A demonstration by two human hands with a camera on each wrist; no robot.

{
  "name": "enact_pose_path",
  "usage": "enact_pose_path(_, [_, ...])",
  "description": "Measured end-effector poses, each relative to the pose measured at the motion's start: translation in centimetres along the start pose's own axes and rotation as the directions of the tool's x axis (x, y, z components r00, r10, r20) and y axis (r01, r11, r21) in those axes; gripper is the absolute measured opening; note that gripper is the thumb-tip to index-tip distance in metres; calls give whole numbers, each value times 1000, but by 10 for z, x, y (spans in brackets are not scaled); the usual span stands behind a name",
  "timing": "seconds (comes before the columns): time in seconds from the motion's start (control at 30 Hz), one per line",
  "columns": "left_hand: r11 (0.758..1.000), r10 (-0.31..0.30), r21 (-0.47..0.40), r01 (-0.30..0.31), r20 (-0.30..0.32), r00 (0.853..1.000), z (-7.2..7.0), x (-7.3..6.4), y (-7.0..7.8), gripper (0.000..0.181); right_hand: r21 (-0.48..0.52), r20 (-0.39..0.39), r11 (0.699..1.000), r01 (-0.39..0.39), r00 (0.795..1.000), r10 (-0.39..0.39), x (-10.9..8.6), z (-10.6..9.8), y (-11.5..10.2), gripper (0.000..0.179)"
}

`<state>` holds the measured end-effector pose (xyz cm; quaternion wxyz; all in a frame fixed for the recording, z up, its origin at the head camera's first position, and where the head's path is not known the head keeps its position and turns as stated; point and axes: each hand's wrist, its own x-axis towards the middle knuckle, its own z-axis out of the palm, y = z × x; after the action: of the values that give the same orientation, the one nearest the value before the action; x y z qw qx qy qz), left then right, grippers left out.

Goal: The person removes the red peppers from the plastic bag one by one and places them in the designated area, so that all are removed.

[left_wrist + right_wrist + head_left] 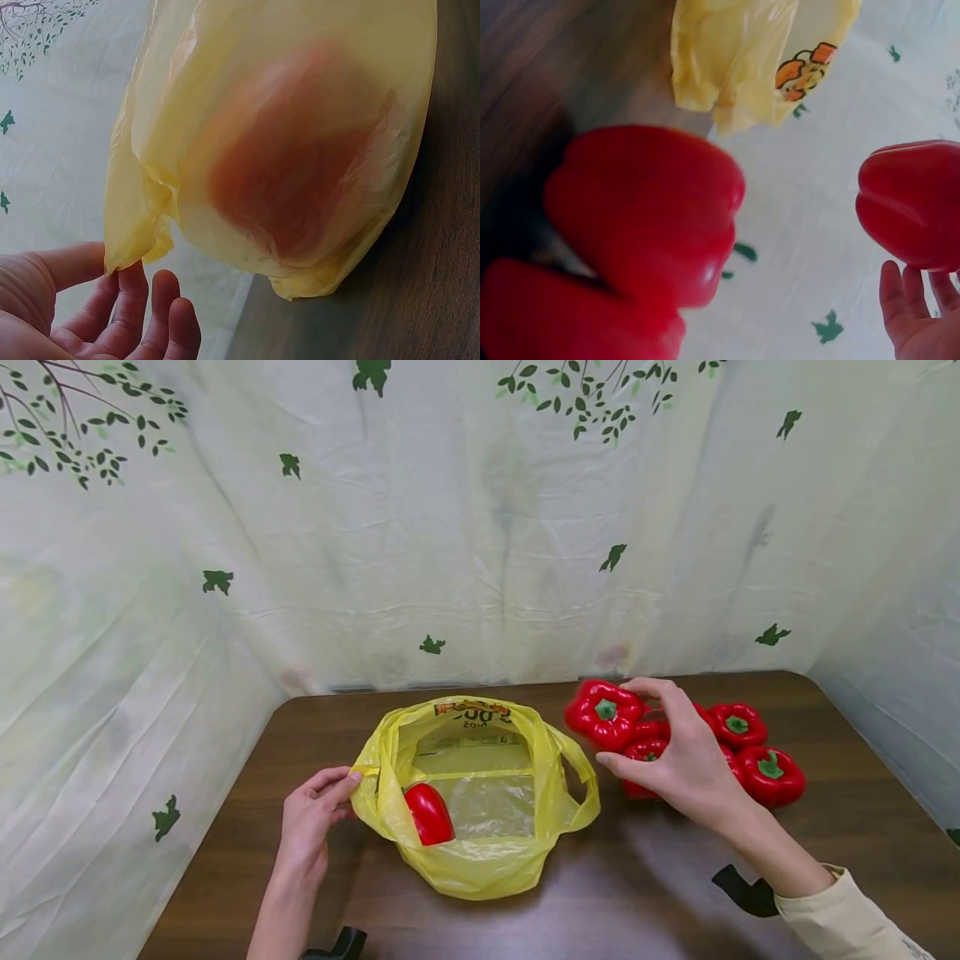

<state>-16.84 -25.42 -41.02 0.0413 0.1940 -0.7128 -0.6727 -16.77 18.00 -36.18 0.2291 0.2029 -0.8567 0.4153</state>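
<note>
A yellow plastic bag [491, 872] stands on the table with its mouth spread, and one red bell pepper [431, 817] lies inside at the left. My left hand [311, 818] pinches the bag's left edge between thumb and fingers. In the left wrist view that pepper shows dimly through the yellow film. To the right of the bag, my right hand [690, 764] holds another red bell pepper [588, 718] raised above the table, its green stem towards me. Several more red bell peppers [783, 785] sit close together on the table, partly hidden behind the right hand.
The brown wooden table [637, 902] ends at a pale curtain [480, 568] printed with green leaves, hanging behind and at both sides. Black pieces show beside both forearms. The bag's right handle loop [588, 802] sticks out towards the peppers.
</note>
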Motion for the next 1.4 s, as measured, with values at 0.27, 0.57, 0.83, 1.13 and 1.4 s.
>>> enact_pose_path(0.27, [1000,-11,-5,11,5,1000,0,1,0,22,-14,-33,997,-74,997,73,-7,-23,8,81])
enact_pose_path(0.57, [1000,-10,-4,10,-3,1000,0,1,-1,19,-56,-65,987,-149,987,145,-14,-49,19,77])
enact_pose_path(0.83, [1000,1,-3,-1,-1,1000,0,0,-1,19,-81,-62,973,-217,975,212,-19,-76,35,76])
enact_pose_path(1.13, [1000,12,-29,-12,3,1000,0,0,-1,16,-113,-50,937,-330,944,326,-23,-100,50,75])
enact_pose_path(1.4, [999,15,-32,-14,6,1000,0,1,-2,17,-188,-74,916,-355,935,347,-26,-116,62,79])
